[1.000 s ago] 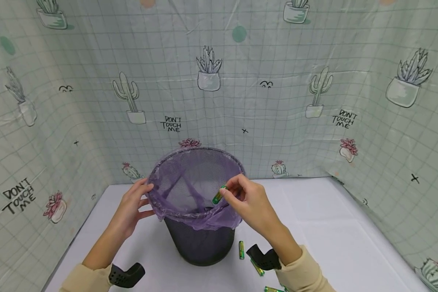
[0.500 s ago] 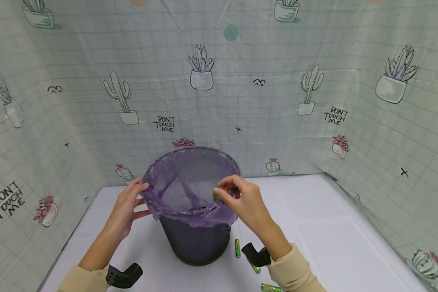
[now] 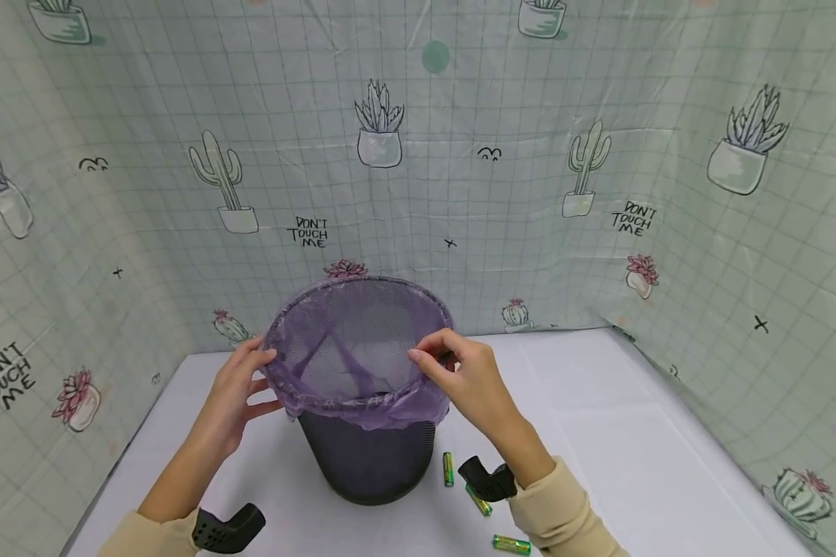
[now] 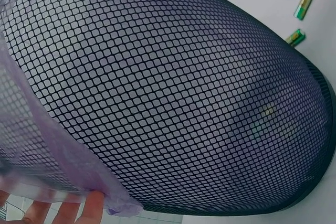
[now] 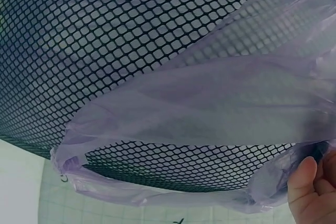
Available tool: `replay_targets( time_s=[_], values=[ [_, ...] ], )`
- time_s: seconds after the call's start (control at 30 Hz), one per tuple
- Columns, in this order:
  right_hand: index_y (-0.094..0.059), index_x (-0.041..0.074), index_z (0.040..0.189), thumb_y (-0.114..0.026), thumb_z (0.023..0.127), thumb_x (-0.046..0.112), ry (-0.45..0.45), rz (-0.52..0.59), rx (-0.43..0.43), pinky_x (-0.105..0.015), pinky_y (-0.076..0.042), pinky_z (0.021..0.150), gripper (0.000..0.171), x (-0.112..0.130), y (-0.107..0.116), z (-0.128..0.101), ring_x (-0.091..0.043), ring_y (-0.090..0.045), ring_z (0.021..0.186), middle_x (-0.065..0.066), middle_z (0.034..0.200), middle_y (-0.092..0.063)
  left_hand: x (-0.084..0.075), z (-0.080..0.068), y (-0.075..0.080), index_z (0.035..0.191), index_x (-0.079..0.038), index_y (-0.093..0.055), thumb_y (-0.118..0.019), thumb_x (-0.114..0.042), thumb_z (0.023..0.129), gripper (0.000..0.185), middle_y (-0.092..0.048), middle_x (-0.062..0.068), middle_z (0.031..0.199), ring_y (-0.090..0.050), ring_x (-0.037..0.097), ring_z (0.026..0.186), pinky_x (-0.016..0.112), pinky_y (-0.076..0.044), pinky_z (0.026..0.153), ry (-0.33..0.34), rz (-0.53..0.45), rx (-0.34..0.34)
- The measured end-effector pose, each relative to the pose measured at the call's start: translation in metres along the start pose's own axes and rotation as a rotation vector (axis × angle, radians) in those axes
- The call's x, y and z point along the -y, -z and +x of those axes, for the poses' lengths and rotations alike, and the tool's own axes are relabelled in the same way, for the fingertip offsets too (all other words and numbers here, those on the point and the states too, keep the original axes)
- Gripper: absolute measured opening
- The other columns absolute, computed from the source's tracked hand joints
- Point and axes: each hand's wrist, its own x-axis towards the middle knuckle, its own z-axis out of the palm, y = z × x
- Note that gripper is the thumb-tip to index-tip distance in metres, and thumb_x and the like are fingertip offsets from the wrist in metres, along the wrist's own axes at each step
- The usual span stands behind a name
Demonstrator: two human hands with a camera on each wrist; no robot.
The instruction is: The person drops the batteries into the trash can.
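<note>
The mesh bin (image 3: 369,456) with its purple liner (image 3: 362,406) is standing mid-table. My left hand (image 3: 240,383) is bracing its rim, fingers straight. My right hand (image 3: 470,379) is hovering over the rim, fingers curled, holding nothing. Batteries (image 3: 448,468) are lying beside the base.

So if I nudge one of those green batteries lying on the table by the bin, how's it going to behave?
Probably it rolls: each green battery is a small cylinder lying on its side on the smooth white table. It looks rigid and likely heavy for its size. Pushed end-on it would more likely slide, perhaps against the mesh bin standing close by.
</note>
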Motion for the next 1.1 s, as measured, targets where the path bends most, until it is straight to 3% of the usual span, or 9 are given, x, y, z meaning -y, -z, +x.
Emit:
replay_targets(
  time_s=[0.23,0.43,0.57,0.77,0.83,0.93,1.1],
  values=[
    [-0.065,0.010,0.090,-0.065,0.087,0.018,-0.011,0.065,-0.002,-0.020,-0.045,0.058,0.008,-0.002,0.001,-0.003,-0.008,-0.052,0.065,0.000,0.077,-0.062,0.000,0.001,0.001,0.149,-0.015,-0.017,-0.038,-0.038,0.098,0.060,-0.029,0.013,0.140,-0.046,0.026,0.114,0.036,-0.051,0.085,-0.005,-0.018,0.010],
    [-0.063,0.010,0.096,-0.061,0.089,0.016,-0.016,0.153,0.070,-0.023,-0.048,0.065,0.008,-0.004,0.005,-0.005,-0.010,-0.055,0.074,-0.003,0.085,-0.063,0.001,0.001,0.004,0.148,-0.016,-0.018,-0.039,-0.039,0.098,0.059,-0.031,0.011,0.138,-0.052,0.014,0.104,0.034,-0.051,0.084,-0.010,-0.012,0.011],
    [-0.060,0.009,0.106,-0.058,0.091,0.013,-0.003,0.250,0.097,-0.024,-0.048,0.071,0.015,-0.004,0.009,-0.008,-0.012,-0.057,0.084,-0.005,0.101,-0.062,0.003,0.001,0.005,0.146,-0.016,-0.023,-0.039,-0.039,0.098,0.056,-0.035,0.009,0.133,-0.053,0.012,0.099,0.034,-0.051,0.083,-0.027,-0.012,0.007],
    [-0.053,-0.003,0.114,-0.053,0.093,0.005,0.053,0.386,-0.026,-0.021,-0.047,0.077,0.022,-0.005,0.027,-0.017,-0.015,-0.056,0.095,0.000,0.115,-0.062,0.003,0.002,0.003,0.144,-0.015,-0.026,-0.039,-0.039,0.098,0.053,-0.038,0.007,0.129,-0.054,0.011,0.097,0.033,-0.052,0.082,-0.037,-0.014,0.005],
    [-0.054,-0.004,0.112,-0.053,0.093,0.005,-0.003,0.367,-0.075,-0.020,-0.048,0.077,0.021,-0.010,0.036,-0.020,-0.013,-0.057,0.093,0.001,0.112,-0.062,0.004,0.002,0.002,0.144,-0.015,-0.026,-0.039,-0.039,0.098,0.053,-0.038,0.007,0.129,-0.054,0.011,0.098,0.033,-0.052,0.082,-0.040,-0.015,0.007],
    [-0.057,0.000,0.110,-0.055,0.093,0.010,-0.125,0.250,-0.099,-0.020,-0.047,0.078,0.020,-0.022,0.050,-0.028,-0.009,-0.057,0.092,-0.003,0.109,-0.061,0.004,0.003,0.002,0.145,-0.015,-0.024,-0.039,-0.039,0.098,0.054,-0.036,0.009,0.133,-0.054,0.011,0.098,0.033,-0.052,0.081,-0.036,-0.014,0.009],
    [-0.058,0.007,0.113,-0.058,0.092,0.028,-0.368,-0.025,-0.037,-0.022,-0.046,0.075,0.029,-0.051,0.062,-0.050,-0.010,-0.055,0.092,-0.006,0.108,-0.061,0.004,0.003,0.004,0.147,-0.016,-0.020,-0.038,-0.040,0.098,0.058,-0.034,0.009,0.136,-0.054,0.009,0.098,0.032,-0.052,0.082,-0.028,-0.011,0.010]
  ],
)
